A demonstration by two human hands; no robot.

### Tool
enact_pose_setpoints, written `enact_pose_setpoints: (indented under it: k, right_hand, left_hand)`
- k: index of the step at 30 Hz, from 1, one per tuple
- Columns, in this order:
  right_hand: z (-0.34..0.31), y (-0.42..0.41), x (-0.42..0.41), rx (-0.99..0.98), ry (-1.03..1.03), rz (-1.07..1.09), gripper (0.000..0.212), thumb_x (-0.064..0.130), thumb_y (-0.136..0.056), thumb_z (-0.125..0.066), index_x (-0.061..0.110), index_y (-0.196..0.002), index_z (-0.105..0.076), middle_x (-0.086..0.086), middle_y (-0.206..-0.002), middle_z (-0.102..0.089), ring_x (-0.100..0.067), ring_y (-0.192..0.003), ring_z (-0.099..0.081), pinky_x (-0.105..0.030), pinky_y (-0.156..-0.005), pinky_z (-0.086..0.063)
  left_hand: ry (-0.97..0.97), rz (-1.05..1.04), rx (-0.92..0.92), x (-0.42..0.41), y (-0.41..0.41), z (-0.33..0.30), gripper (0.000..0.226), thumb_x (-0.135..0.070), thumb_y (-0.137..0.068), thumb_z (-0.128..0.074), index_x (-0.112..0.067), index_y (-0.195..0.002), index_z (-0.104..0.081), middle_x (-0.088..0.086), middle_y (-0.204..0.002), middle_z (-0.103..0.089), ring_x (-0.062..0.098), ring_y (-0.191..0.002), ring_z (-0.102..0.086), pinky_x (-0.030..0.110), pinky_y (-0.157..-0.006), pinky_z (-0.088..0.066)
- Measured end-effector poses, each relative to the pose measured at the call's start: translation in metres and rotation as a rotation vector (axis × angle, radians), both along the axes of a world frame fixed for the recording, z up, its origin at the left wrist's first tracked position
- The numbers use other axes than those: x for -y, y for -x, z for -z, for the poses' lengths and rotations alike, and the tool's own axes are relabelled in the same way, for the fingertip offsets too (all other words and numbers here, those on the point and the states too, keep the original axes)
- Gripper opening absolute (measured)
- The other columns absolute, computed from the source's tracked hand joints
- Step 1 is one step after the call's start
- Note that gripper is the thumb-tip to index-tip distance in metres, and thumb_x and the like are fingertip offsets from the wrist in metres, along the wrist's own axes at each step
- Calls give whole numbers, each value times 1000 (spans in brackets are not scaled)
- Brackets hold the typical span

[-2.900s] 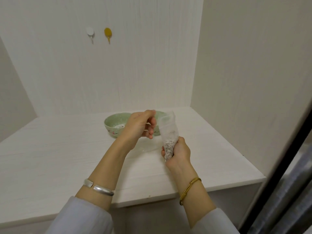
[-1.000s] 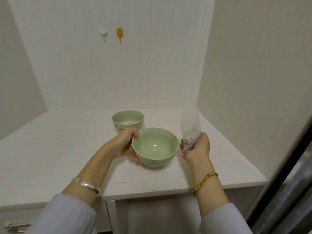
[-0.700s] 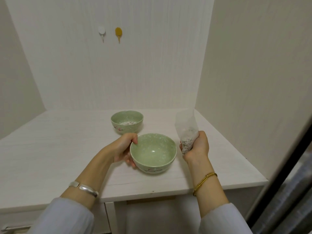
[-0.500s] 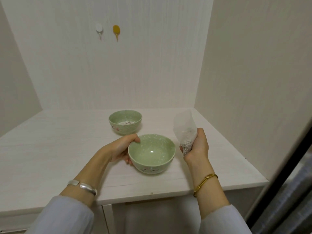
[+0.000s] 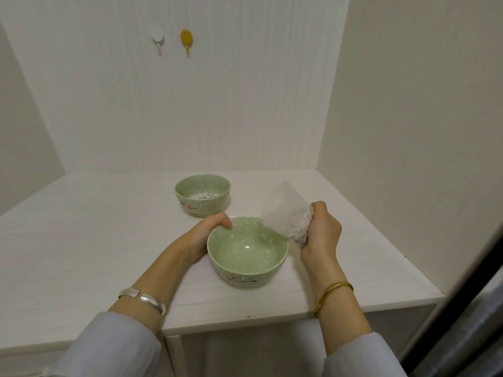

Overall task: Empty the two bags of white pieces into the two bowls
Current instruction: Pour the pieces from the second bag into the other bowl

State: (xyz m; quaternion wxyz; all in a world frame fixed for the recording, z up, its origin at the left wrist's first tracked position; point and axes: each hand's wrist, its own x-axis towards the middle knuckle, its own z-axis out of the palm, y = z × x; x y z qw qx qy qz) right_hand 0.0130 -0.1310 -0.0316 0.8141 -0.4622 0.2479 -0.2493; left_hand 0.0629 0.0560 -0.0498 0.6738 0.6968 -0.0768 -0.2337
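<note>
Pale green glaze catches the eye first, since both bowls wear it. Starting at the left, the left hand (image 5: 202, 235) grips the near bowl (image 5: 247, 253) at its far-left rim, thumb hooked over the edge into the hollow and the palm against the outer wall; the other fingers are hidden behind the bowl. I take this as a brace, so the bowl will not slide or tip on the white table (image 5: 81, 240) when the pieces drop in. This bowl sits upright and looks empty inside.

Beyond that hand's knuckles, well apart from it, stands the far bowl (image 5: 202, 194), also upright, with a heap of white pieces in its bottom, so one bag appears done.

Just right of the held bowl, the right hand (image 5: 321, 232) is clenched round the fat lower end of the clear bag (image 5: 285, 213), where the white pieces (image 5: 299, 225) are bunched against the palm. The bag's long axis runs slantwise, from the fist up and leftward, its slack, empty mouth end leaning over the near bowl's right rim. The mouth points toward the bowl but higher than the load, so nothing is spilling yet; to my eye the fist must rise and roll over further before the pieces run out.
</note>
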Motion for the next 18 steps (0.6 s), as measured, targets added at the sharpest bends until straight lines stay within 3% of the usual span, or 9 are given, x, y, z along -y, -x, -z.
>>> enact_pose_setpoints:
  k: [4, 11, 18]
  right_hand:
    - [2, -1, -2, 6, 67, 19, 39, 14, -78, -50, 21, -54, -21, 2, -57, -20, -15, -52, -21, -26, -48, -18]
    - [-1, -2, -2, 28, 315, 93, 42, 13, -80, -48, 20, -52, -17, 5, -50, -18, -15, -52, -16, -30, -51, -15]
    - [-5, 0, -3, 20, 392, 132, 43, 14, -82, -47, 19, -53, -16, 4, -52, -17, -14, -50, -15, -29, -50, -15]
  left_hand:
    - [14, -9, 4, 0, -1, 3, 27, -26, -58, -48, -10, -74, -62, 3, -63, -67, 18, -60, -62, 27, -62, -48]
    - [36, 2, 6, 0, -1, 5, 25, -25, -59, -46, -11, -71, -62, 1, -58, -67, 14, -55, -62, 25, -59, -48]
    - [50, 3, 9, 0, -3, 6, 24, -25, -58, -47, -10, -71, -60, 1, -58, -66, 15, -56, -61, 27, -59, -47]
